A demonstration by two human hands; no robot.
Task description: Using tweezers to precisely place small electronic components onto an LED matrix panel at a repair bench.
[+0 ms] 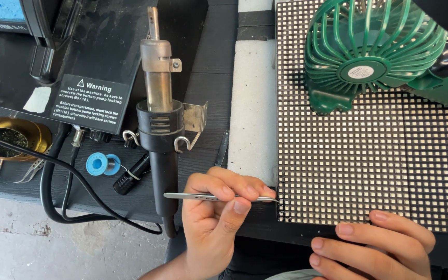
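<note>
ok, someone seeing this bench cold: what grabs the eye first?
Probably the big black dot-grid panel filling the right side, with a green caged fan resting on its top edge. Next, the left hand at bottom centre holding metal tweezers with the tip at the panel's lower left corner, while the right hand rests on the panel's bottom edge. A hot-air gun sits in its holder just left of that.

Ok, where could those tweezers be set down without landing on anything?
Bare room: the pale strip between the hot-air gun and the dotted panel, and the grey surface at lower left below the black cables. Crowded: around the blue solder spool and brass tip cleaner, and under the green fan.
</note>
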